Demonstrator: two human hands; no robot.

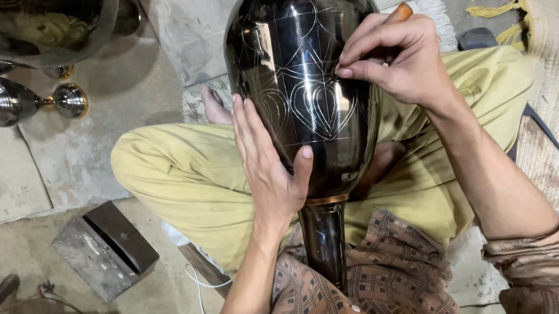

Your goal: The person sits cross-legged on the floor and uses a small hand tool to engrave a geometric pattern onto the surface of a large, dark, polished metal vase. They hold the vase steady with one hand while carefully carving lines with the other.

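left hand (266, 159): flat, grip wide on black vase (304, 77) | right hand (395, 58): grip pinching engraving tool (400, 12)

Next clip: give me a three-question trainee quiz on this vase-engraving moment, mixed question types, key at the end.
1. True or false: the left hand lies flat against the black metal vase.
2. The right hand pinches a wooden-handled engraving tool against: A) the vase's body, B) its neck, C) the floor?
3. What motif is cut into the vase near the tool tip?

Key:
1. True.
2. A.
3. Heart-like leaf outlines in bright lines.
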